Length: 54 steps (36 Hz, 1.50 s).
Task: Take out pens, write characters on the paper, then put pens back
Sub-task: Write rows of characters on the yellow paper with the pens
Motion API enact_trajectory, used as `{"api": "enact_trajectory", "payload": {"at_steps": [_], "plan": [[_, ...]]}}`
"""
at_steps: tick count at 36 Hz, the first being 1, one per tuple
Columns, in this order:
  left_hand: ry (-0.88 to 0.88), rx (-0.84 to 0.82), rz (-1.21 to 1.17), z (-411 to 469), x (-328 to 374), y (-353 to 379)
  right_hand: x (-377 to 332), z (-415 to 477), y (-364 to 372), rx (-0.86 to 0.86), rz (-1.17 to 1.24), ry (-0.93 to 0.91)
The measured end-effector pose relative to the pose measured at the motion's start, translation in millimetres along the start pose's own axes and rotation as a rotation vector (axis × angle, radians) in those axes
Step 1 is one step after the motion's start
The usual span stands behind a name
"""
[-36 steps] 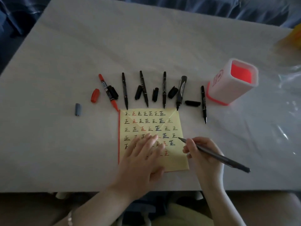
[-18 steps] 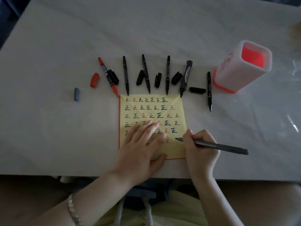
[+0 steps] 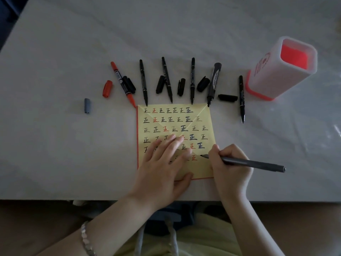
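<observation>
Table (image 3: 73,154) holds six pens (image 3: 143,82), seven caps (image 3: 107,86); left fingers (image 3: 166,145) flat on paper (image 3: 203,122), right fingers (image 3: 215,150) pinch seventh pen (image 3: 252,163).

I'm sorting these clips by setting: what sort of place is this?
Probably a writing desk: a pale tabletop, a white-and-red square plastic pen holder, and a yellow paper square filled with handwritten characters.

thin black pens (image 3: 143,80) (image 3: 167,80) (image 3: 192,80) (image 3: 241,100): 4 | fat black marker pen (image 3: 214,80): 1 | red pen (image 3: 121,82): 1 | grey pen (image 3: 252,163): 1 | black plastic caps (image 3: 130,84) (image 3: 160,84) (image 3: 181,86) (image 3: 203,84) (image 3: 227,97): 5 | red cap (image 3: 107,88): 1 | grey cap (image 3: 87,105): 1 | square yellow paper (image 3: 208,117): 1 | white and red pen pot (image 3: 273,78): 1
</observation>
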State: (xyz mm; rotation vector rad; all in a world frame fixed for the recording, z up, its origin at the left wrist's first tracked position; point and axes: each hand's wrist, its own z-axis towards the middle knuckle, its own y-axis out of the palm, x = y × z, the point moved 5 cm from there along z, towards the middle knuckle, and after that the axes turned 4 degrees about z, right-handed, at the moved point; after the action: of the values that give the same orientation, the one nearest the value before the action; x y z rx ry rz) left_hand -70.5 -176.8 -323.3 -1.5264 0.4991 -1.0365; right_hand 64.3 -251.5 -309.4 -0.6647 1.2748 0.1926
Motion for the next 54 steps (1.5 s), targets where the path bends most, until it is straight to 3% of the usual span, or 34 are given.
{"api": "enact_trajectory", "payload": {"at_steps": [31, 54], "plan": [[-0.008, -0.014, -0.003, 0.3, 0.4, -0.1, 4.0, 0.1, -3.6, 0.071, 0.009, 0.044], [-0.007, -0.015, -0.001, 0.7, 0.7, -0.4, 1.3, -1.5, -1.0, 0.018, -0.003, 0.011]]}}
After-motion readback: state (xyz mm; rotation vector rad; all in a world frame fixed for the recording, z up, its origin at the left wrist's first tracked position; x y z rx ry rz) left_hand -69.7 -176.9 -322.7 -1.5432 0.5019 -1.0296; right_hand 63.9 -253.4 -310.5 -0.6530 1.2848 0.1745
